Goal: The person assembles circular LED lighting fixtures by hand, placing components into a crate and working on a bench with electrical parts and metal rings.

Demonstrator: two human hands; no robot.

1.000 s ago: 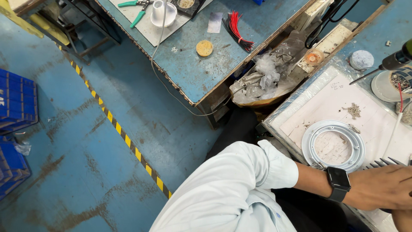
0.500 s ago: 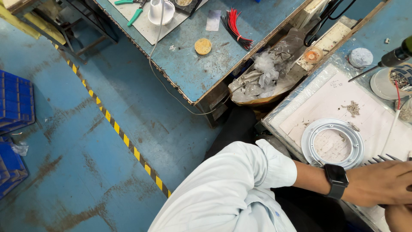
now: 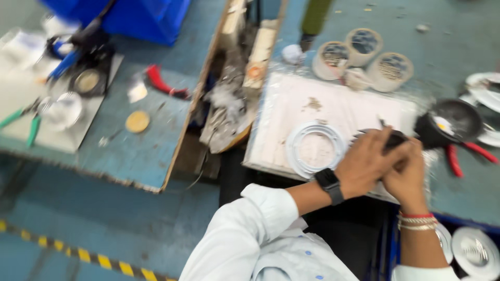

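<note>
My left hand (image 3: 364, 164), with a black watch on its wrist, and my right hand (image 3: 409, 177), with bracelets on its wrist, are closed together around a small black finned part (image 3: 394, 138). Most of that part is hidden by my fingers. The hands hover over the near right side of a white pad (image 3: 338, 106). A white plastic ring (image 3: 293, 136) lies flat on the pad just left of my left hand. A black round lamp housing (image 3: 453, 122) with red wires (image 3: 453, 161) sits just right of my hands.
Three tape rolls (image 3: 364, 52) stand behind the pad. More white rings (image 3: 489, 93) lie at the far right, and white lamp parts (image 3: 471, 250) fill a bin below. The neighbouring blue bench (image 3: 130, 156) holds green pliers (image 3: 23, 122), a red-handled tool (image 3: 164, 83) and debris.
The view has swung right over the bench. My right hand has come up to join my left, and both now close on the black finned part beside the white ring.
</note>
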